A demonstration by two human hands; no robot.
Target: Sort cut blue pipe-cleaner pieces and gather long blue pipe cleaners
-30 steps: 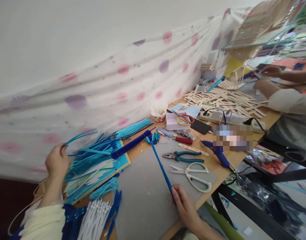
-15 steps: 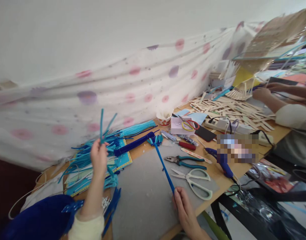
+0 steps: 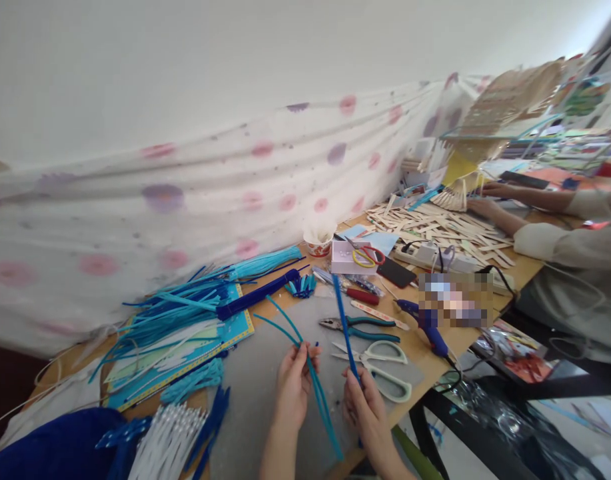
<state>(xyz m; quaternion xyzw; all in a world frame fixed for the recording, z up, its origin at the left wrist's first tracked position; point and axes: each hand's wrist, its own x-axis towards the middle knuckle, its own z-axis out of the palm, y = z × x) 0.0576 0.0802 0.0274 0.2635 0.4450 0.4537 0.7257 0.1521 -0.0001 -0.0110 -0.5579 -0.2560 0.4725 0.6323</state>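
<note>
My left hand (image 3: 294,383) is pinched on two thin teal strips (image 3: 305,360) that fan up from my fingers and run down past my wrist. My right hand (image 3: 368,408) is closed on a dark blue stick (image 3: 344,320) that rises toward the back of the table. Both hands hover close together over a grey mat (image 3: 265,393) near the front edge. A heap of blue and teal strips (image 3: 180,307) lies on blue card at the left. A small blue tassel (image 3: 301,287) rests at the mat's far end.
Pliers (image 3: 358,327), white scissors (image 3: 385,367) and a blue glue gun (image 3: 428,327) lie right of my hands. A paper cup (image 3: 318,243), a pink box (image 3: 350,257) and a phone (image 3: 395,272) sit behind. Another person's arms (image 3: 535,227) work over wooden sticks (image 3: 440,223).
My left hand came from the strip heap at the left to the mat with teal strips. My right hand lifted the blue stick more upright.
</note>
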